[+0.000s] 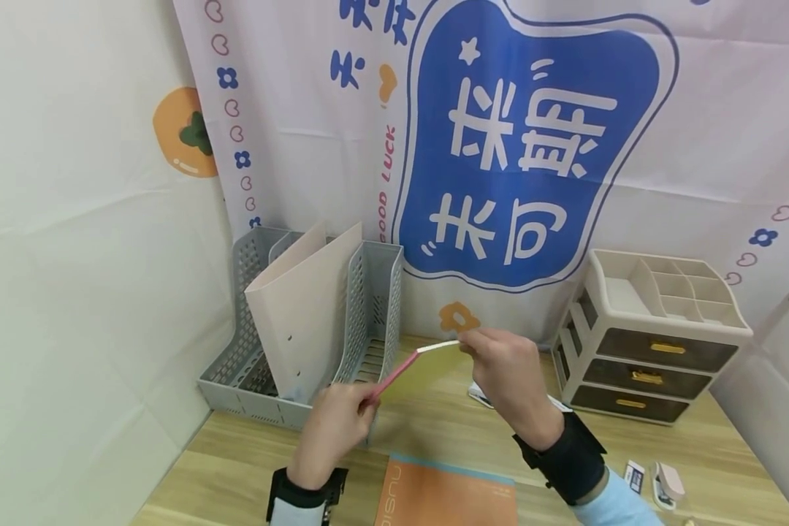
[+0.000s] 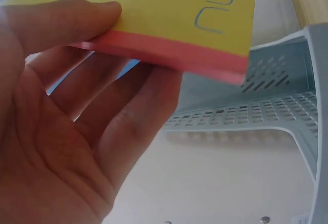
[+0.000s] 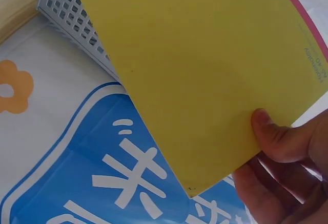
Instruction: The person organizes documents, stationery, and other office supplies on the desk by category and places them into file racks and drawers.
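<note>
A thin yellow notebook [image 1: 430, 372] with a pink spine is held up above the table, between both hands. Its spine end is pinched by my left hand [image 1: 335, 424], thumb on the yellow cover and fingers beneath, as the left wrist view shows. At the other side, my right hand [image 1: 509, 380] grips the edge near a corner; its thumb [image 3: 271, 134] lies on the cover. Just left of the notebook stands a grey file rack [image 1: 237, 400] with a pale folder [image 1: 305, 314] inside. An orange notebook [image 1: 450, 493] with a blue spine lies on the table below.
A cream drawer unit [image 1: 671, 325] stands at the back right. In front of it lie a small stapler [image 1: 667, 486] and an eraser [image 1: 634, 476]. Partly behind the right hand is a white object [image 1: 478, 395]. A printed cloth [image 1: 532, 146] hangs behind the table.
</note>
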The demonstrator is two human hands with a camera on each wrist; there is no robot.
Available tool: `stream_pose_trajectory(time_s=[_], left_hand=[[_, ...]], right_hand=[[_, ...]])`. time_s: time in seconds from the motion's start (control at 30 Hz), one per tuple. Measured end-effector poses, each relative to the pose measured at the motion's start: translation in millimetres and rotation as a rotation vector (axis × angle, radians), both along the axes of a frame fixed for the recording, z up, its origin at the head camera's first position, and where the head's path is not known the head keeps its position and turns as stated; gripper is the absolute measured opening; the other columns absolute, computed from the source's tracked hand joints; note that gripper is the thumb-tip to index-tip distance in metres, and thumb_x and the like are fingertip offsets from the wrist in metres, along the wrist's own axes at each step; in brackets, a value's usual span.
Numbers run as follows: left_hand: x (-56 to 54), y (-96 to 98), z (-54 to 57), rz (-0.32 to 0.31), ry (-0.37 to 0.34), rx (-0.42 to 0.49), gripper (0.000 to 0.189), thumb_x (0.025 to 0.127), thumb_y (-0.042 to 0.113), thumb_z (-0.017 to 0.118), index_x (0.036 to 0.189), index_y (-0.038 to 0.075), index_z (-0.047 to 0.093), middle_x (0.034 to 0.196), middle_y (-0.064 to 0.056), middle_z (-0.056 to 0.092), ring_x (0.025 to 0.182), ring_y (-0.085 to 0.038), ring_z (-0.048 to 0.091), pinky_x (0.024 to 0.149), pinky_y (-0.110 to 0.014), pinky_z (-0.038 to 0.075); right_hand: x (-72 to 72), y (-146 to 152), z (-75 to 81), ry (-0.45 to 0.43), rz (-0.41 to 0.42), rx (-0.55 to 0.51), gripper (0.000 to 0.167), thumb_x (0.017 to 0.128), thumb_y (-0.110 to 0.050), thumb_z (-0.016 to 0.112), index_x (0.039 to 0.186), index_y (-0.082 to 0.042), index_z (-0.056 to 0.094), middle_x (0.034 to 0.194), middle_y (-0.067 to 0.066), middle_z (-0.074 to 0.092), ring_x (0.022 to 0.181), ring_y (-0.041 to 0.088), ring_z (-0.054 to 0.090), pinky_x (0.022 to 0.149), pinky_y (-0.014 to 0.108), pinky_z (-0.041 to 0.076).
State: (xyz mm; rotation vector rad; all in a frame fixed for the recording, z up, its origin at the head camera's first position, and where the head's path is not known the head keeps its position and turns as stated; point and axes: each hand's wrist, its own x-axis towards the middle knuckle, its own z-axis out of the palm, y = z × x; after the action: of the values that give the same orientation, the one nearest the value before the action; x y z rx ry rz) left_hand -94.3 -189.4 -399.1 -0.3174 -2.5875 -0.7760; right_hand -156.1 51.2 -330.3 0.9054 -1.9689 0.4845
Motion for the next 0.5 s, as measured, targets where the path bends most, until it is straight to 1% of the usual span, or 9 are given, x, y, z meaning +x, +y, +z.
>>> stream_pose_trajectory(time_s=[0.13, 0.3, 0.37, 0.43, 0.5], left_hand=[[-0.3, 2.8, 0.7, -0.030, -0.023, -0.023, 0.011, 0.082, -0.003, 0.071, 0.087, 0.005, 0.075, 0.066, 0.000, 0.067, 0.049, -0.001, 0.038, 0.044, -0.016, 0.032], [1.5, 4.4, 3.2, -0.059, -0.064, 0.011, 0.010, 0.081, -0.007, 0.069, 0.086, 0.001, 0.071, 0.061, 0.002, 0.058, 0.048, 0.000, 0.036, 0.040, -0.015, 0.029], [3.2, 4.3, 4.4, -0.056, -0.077, 0.020, 0.008, 0.081, -0.009, 0.068, 0.086, -0.002, 0.070, 0.060, 0.002, 0.055, 0.047, -0.001, 0.035, 0.040, -0.013, 0.027], [4.9, 3.8, 6.1, -0.042, -0.088, 0.024, 0.008, 0.081, -0.010, 0.065, 0.083, -0.003, 0.068, 0.059, 0.002, 0.051, 0.047, -0.001, 0.033, 0.040, -0.012, 0.025], [6.8, 3.2, 7.5, -0.023, -0.093, 0.035, 0.010, 0.081, -0.011, 0.064, 0.086, -0.004, 0.069, 0.059, 0.003, 0.049, 0.046, -0.001, 0.032, 0.040, -0.012, 0.023]], right_hand=[[-0.8, -8, 6.3, 0.030, 0.026, -0.011, 0.020, 0.075, 0.010, 0.075, 0.081, -0.009, 0.075, 0.072, 0.001, 0.071, 0.063, 0.018, 0.068, 0.055, 0.031, 0.055], [-2.9, -21, 13.5, 0.039, 0.087, -0.033, 0.028, 0.074, 0.019, 0.066, 0.081, -0.007, 0.075, 0.075, 0.002, 0.070, 0.068, 0.016, 0.067, 0.061, 0.030, 0.058], [-3.4, -26, 16.1, 0.030, 0.105, -0.039, 0.030, 0.072, 0.021, 0.066, 0.081, -0.006, 0.075, 0.078, 0.003, 0.071, 0.072, 0.017, 0.068, 0.066, 0.031, 0.059], [-3.8, -31, 18.3, 0.019, 0.116, -0.039, 0.031, 0.070, 0.022, 0.067, 0.080, -0.006, 0.075, 0.079, 0.004, 0.072, 0.075, 0.018, 0.068, 0.070, 0.031, 0.060], [-3.9, -36, 20.5, 0.002, 0.122, -0.040, 0.032, 0.069, 0.022, 0.067, 0.081, -0.006, 0.075, 0.080, 0.004, 0.072, 0.078, 0.019, 0.069, 0.073, 0.031, 0.060]])
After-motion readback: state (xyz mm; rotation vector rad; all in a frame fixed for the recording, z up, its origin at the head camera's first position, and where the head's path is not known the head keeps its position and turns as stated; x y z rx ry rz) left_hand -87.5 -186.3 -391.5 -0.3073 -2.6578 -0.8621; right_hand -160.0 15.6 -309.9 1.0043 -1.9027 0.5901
